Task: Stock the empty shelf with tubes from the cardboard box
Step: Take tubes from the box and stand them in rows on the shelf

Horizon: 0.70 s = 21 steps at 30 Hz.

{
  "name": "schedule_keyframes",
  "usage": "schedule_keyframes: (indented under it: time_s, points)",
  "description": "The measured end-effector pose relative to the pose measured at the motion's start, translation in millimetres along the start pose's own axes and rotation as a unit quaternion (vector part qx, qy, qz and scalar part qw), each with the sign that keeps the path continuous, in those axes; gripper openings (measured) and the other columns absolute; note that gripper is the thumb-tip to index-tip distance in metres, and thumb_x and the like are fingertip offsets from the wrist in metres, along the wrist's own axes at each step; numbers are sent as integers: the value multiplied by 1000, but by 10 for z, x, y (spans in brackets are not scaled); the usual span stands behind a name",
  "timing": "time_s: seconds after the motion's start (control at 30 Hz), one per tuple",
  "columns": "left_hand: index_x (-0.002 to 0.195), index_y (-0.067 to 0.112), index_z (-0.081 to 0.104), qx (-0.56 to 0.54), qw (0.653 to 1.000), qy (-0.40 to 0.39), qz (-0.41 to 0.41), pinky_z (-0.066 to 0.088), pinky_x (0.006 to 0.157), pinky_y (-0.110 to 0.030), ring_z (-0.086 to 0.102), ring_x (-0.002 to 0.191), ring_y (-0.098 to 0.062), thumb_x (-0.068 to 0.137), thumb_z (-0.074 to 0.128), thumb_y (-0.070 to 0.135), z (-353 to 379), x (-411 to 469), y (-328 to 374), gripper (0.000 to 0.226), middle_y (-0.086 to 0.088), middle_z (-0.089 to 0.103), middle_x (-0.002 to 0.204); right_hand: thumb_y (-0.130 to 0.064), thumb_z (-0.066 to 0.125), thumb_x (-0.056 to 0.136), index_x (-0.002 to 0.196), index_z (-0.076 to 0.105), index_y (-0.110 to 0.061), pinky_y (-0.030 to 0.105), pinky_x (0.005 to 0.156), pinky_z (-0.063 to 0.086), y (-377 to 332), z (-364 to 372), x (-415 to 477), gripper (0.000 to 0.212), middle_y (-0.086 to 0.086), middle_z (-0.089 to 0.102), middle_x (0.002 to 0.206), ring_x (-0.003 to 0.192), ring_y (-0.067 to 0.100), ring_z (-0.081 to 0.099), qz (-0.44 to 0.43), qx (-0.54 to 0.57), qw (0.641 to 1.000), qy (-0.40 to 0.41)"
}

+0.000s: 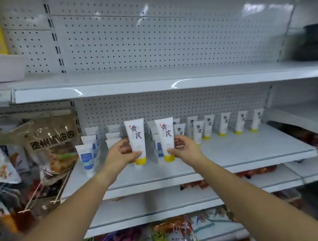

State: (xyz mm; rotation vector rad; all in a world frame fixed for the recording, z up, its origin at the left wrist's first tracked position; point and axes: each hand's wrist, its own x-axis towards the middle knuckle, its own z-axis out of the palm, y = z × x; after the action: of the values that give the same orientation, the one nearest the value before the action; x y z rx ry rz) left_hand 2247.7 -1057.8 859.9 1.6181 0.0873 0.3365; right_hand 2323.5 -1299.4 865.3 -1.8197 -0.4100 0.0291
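- left hand (121, 153): fingers curled round the lower body of a white tube (136, 138). Tube is upright, yellow cap down.
- right hand (184, 149): same grip on a second tube (165, 135), thumb across the front just above the cap.
- The two held tubes sit side by side with a narrow gap between them, apart from each other. Both are over the middle of the shelf (255, 150), in front of the stocked rows.
- Behind and to the right, a row of yellow-cap tubes (225, 123) stands along the back, evenly spaced, caps down.
- To the left, blue-label tubes (86, 157) stand in columns that reach nearer the front edge.
- Open room: bare sheet metal runs from the right-hand row to the front lip. The upper shelf (150, 84) overhangs well above the tube tops.
- Shelf is flat, glossy white-grey metal with a rolled front edge. The back panel (165, 41) is white pegboard.
- Tubes are smooth soft plastic, flat crimp on top, tapering to a round cap.
- Left edge: crinkly snack bags (50, 143) just beside the blue-label tubes.
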Motion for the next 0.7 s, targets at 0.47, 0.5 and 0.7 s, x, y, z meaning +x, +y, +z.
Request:
schedule_keyframes:
  time_s: [0.47,0.5,0.7]
  points:
    - [120,11,63,-8,993,-115,-1,59,81,-37,72,98,-25,78,79,-1,1946,373,-58,47,-8,76,102,-6,76,81,120,61,-10,38,84,58,708,-1746,-203,42,9,70,106,92,20,68,31,-18,994,104]
    - [120,12,63,-8,993,-115,-1,59,81,-37,72,98,-25,78,80,-1,2102,400,-60,47,-8,76,102,-7,76,81,120,61,-10,40,85,58,768,-1892,-188,42,9,70,106,93,21,68,33,-20,993,107]
    - [118,16,62,-4,994,-111,1,58,80,-31,73,96,-18,79,80,1,2916,555,-53,45,-4,76,102,-7,77,80,118,61,-14,46,87,57,1069,-2703,-61,43,7,70,105,95,22,69,41,-18,993,107]
